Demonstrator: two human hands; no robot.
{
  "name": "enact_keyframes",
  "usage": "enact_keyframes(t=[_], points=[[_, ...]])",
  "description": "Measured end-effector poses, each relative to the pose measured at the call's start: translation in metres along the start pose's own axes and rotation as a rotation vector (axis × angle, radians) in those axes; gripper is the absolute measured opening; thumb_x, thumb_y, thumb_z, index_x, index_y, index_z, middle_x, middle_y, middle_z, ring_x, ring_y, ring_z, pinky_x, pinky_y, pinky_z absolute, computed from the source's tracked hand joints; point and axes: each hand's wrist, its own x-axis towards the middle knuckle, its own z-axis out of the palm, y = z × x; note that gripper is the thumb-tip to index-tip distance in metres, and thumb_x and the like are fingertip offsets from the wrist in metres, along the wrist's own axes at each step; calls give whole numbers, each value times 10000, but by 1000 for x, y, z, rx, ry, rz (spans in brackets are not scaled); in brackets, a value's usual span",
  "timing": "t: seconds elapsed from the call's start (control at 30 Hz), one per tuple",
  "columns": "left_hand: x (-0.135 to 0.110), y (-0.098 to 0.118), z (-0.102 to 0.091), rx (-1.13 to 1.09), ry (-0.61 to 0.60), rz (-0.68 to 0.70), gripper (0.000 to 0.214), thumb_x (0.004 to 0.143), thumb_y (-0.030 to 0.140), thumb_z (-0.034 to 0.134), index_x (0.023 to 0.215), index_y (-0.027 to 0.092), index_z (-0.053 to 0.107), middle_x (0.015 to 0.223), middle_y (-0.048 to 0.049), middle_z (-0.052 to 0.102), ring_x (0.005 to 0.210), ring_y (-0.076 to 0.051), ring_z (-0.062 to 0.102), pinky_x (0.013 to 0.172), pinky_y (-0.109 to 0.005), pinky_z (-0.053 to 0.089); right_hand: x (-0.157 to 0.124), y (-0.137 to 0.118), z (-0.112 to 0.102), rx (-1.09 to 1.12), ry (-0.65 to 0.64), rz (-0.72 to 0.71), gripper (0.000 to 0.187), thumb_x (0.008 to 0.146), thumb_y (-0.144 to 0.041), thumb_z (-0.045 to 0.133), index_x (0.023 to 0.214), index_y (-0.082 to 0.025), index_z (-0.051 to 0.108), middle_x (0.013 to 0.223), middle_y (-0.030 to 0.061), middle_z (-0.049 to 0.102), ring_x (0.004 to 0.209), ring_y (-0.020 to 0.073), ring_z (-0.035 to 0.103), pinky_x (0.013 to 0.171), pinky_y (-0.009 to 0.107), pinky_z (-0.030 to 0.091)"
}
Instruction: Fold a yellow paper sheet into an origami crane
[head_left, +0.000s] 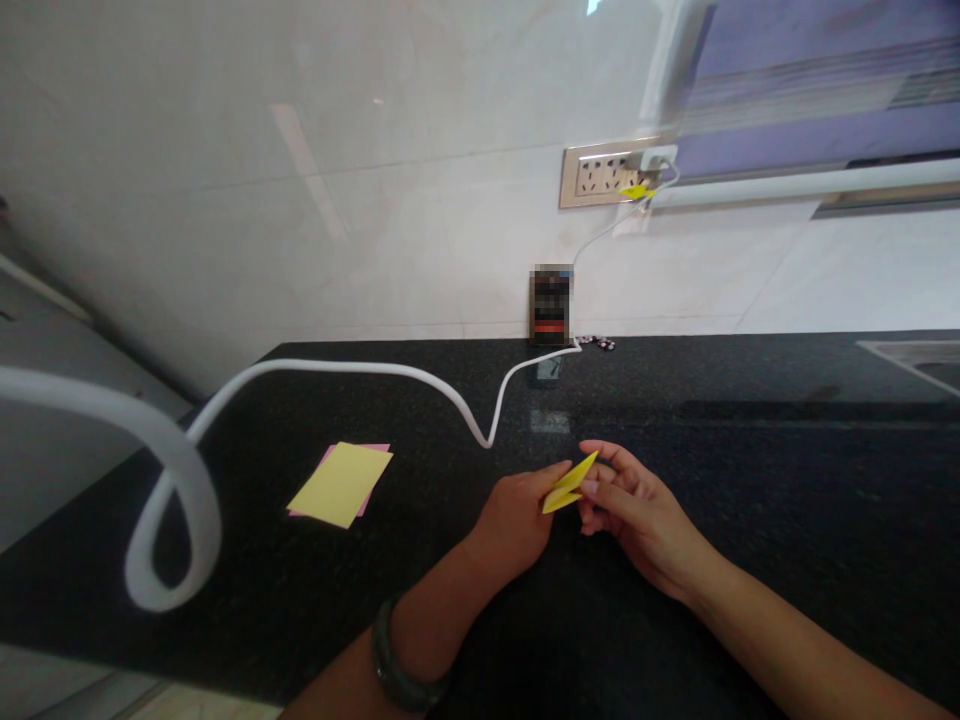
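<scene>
A small folded yellow paper (568,484) is held between both hands just above the black counter (787,470). My left hand (517,520) pinches its lower left end with closed fingers. My right hand (637,510) grips its right side, fingers curled round it. A dark band sits on my left wrist (397,665).
A yellow sheet lying on a pink one (341,483) rests on the counter to the left. A white cable (360,368) loops across the counter to a phone (551,305) leaning on the tiled wall, below a wall socket strip (611,175). A sink edge (915,355) shows far right.
</scene>
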Motion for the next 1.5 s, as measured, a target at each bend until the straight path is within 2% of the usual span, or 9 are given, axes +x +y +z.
enact_keyframes(t=[0.57,1.03,1.27,1.5], points=[[-1,-6,1,243,40,47,395,784,146,369,1169,168,453,1107,-52,561,961,-162,537,841,-295,417,1,-1,0,-22,-4,5,343,725,-173,556,1021,-238,396,611,-54,507,498,69,484,468,198,423],[-2,-1,3,448,37,113,371,806,147,340,1161,117,443,1054,-90,583,943,-174,543,831,-328,431,3,2,-4,-127,138,105,440,645,-90,515,1046,-226,398,700,-34,521,529,86,512,412,178,428],[-3,2,6,409,11,90,423,794,205,402,1207,116,380,1079,-102,562,963,-188,528,842,-344,422,6,4,-7,-182,165,73,429,649,-102,514,1049,-212,404,671,-36,520,535,89,507,426,183,429],[-6,6,4,210,-28,51,690,662,349,599,1255,143,312,1170,-99,499,1039,-217,475,885,-354,388,9,-3,-16,-241,109,53,330,673,-153,544,990,-176,457,724,-6,559,573,94,533,483,200,420]])
